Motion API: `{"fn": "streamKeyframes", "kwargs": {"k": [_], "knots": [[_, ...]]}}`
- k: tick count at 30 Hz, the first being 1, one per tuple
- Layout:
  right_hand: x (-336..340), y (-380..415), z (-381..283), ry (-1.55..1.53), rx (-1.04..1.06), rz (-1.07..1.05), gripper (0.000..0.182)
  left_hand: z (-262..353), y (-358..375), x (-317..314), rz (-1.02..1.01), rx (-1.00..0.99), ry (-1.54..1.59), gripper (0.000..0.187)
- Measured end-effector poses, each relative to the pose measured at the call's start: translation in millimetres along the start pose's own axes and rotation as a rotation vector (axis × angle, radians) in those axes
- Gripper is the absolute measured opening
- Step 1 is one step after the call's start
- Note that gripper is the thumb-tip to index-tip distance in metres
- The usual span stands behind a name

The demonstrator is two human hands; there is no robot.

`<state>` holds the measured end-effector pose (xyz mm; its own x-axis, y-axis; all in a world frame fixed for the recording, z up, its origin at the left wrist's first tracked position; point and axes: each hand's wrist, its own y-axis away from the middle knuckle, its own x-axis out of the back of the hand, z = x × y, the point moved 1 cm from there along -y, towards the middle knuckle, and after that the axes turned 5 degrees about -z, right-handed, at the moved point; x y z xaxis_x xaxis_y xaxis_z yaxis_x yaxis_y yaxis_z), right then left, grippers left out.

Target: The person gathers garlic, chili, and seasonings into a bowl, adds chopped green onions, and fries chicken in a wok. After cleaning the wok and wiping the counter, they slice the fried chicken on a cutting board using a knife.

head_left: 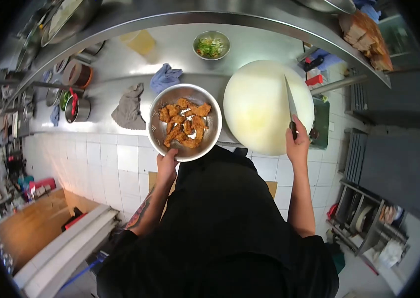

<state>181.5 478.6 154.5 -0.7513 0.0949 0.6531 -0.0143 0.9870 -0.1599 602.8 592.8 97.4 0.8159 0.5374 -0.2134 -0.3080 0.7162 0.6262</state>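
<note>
My left hand (pixel 167 164) grips the near rim of a steel colander (pixel 156 135), thumb over the edge. Several pieces of browned fried chicken (pixel 197 130) lie inside it. In my right hand (pixel 297 141) is a kitchen knife (pixel 290 98), its dark handle in my closed fingers and its blade pointing away from me over the round white cutting board (pixel 249 114). The colander is just left of the board. Beyond them stands a small steel bowl (pixel 212 45) of chopped green vegetables.
A blue cloth (pixel 165 78) and a grey cloth (pixel 129 107) lie left of the colander on the steel counter (pixel 110 79). Farther left are pots (pixel 78 110). A steel shelf (pixel 195 19) runs above the counter's back. A green container (pixel 322 124) sits right of the board.
</note>
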Motion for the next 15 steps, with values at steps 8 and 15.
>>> {"fn": "streamKeyframes", "kwargs": {"k": [8, 15], "knots": [[20, 6, -42, -0.792, -0.492, -0.233, 0.05, -26, -38, -34, 0.012, -0.089, 0.051, 0.036], [6, 28, -68, -0.513, -0.532, -0.19, 0.051, 51, -16, -9, -0.388, 0.171, -0.561, 0.052]]}}
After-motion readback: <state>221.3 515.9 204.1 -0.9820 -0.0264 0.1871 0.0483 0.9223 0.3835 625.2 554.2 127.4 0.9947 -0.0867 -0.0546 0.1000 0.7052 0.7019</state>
